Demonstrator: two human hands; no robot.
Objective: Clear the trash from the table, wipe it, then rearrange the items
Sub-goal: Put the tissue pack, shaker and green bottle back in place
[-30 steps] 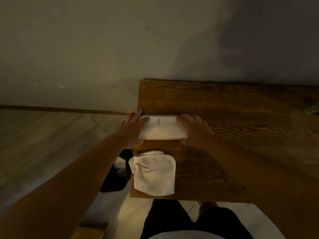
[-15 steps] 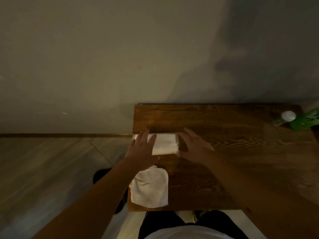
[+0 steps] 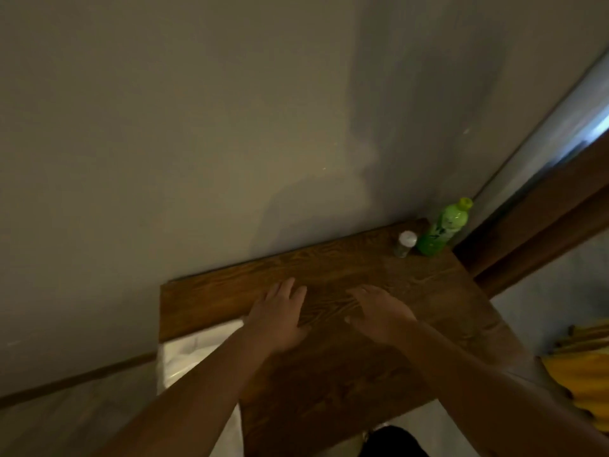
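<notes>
Now at the tabletop's (image 3: 346,374) left edge: white cloth (image 3: 194,354), blurred, partly hidden under the left forearm, overhanging that edge. Left hand (image 3: 280,319) flat over the wood near the middle, fingers spread, grip open, holding nothing. Right hand (image 3: 379,316) just beside it, palm down, grip likewise open and empty. Far right corner: green bottle (image 3: 443,229) upright against the wall, small white-capped jar (image 3: 406,244) just beside it. Beyond the right edge: yellow fabric (image 3: 586,380).
</notes>
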